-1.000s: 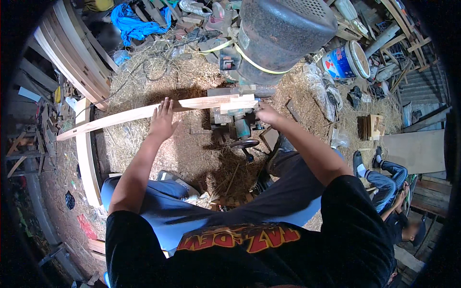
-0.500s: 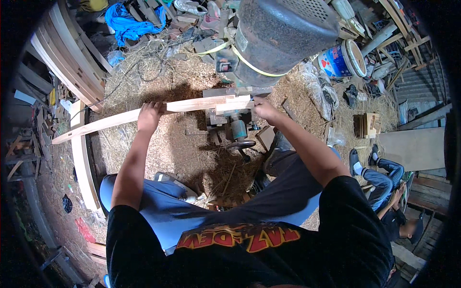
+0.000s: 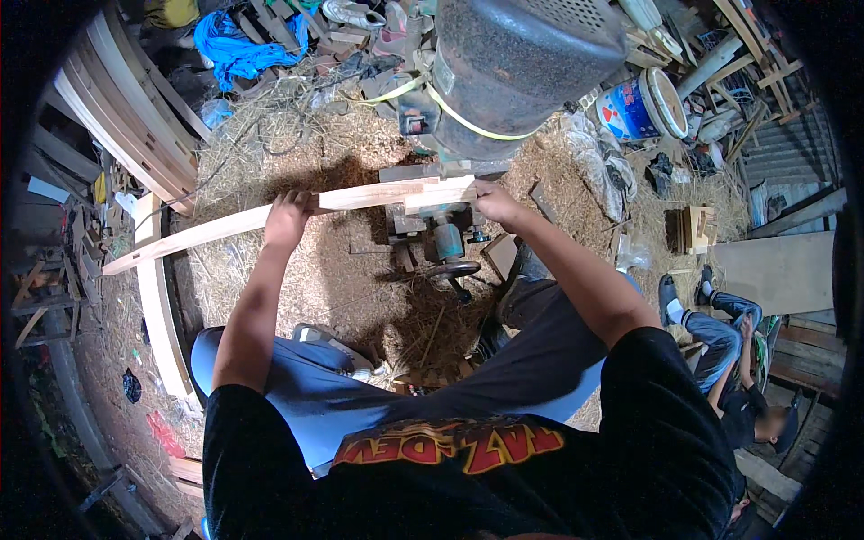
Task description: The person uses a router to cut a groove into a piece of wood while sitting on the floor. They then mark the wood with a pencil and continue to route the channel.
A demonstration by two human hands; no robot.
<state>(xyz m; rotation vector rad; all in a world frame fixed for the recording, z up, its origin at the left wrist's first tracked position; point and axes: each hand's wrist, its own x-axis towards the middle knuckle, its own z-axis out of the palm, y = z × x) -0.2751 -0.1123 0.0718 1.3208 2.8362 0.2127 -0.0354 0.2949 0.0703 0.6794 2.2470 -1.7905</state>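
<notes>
Two hands hold one long wooden plank (image 3: 225,227) lying across the machine (image 3: 432,216). Left hand (image 3: 288,219) wraps it left of the machine; right hand (image 3: 493,200) presses its end there. It looks stiff, light, maybe splintery; grip both sides

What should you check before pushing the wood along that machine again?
1. Left hand on the plank: ok, it grips the top edge.
2. Right hand at the plank's end: ok, it rests there, beside the machine.
3. Fingers away from the cutter: cannot tell, the cutter is hidden under the plank.
4. Plank lying flat on the machine: ok, its right end sits on it.
5. Long free end supported: not ok, it sticks out to the left with nothing seen under it.
6. Floor underfoot: not ok, thick with shavings and scraps.
</notes>
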